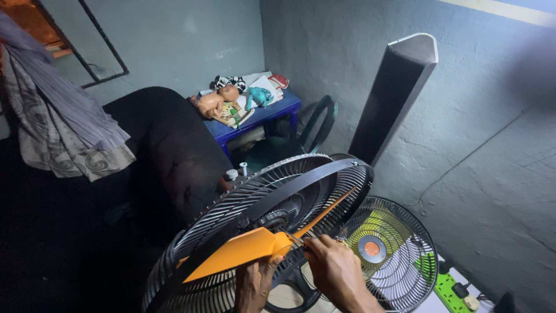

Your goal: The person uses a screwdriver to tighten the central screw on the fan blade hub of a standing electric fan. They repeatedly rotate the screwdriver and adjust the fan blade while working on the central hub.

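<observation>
An orange fan blade [234, 252] is lying across the black fan grille [260, 214] low in the middle of the view, in front of the person. The left hand [255, 284] is gripping the blade's hub end from below, fingers curled around it. The right hand [333, 264] is pinching a thin tool [295, 239] against the hub, fingers pressed together. Just to the right, a second grille [394, 255] with an orange centre is leaning near a green power strip [454, 287]. Behind, a dark tower speaker [394, 93] is standing against the wall, and a blue table [260, 116] is holding toys.
</observation>
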